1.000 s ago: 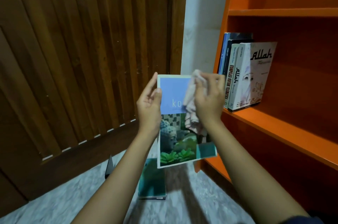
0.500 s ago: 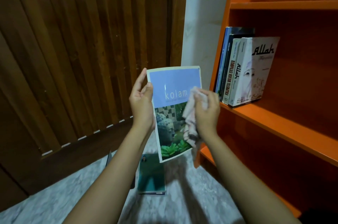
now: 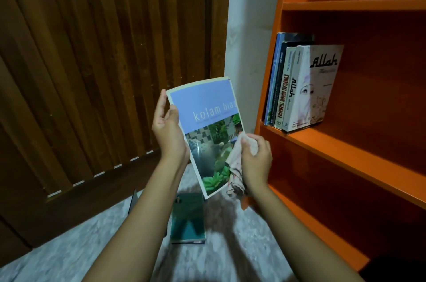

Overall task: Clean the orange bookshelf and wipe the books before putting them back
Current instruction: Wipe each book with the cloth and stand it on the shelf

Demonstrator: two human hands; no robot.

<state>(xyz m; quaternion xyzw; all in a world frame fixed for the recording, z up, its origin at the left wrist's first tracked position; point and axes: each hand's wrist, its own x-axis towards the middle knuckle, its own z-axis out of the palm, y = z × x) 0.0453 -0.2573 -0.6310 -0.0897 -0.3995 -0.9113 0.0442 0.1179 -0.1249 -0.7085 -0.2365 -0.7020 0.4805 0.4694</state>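
Our left hand grips the book by its left edge, just left of the bookshelf. Our right hand clutches the cloth against the cover's lower right. We should brace firmly and wipe edge to edge.

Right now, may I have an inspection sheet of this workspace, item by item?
Surface: pale floor; teal book lies on it.
Job's things: book held up; cloth against its lower right edge; shelved books upright on the shelf.
Clutter: dark flat thing on the floor, partly hidden.
Hands: left hand holds the book's left edge; right hand grips the cloth.
Cables: nothing seen.
Surroundings: wooden door, white wall.
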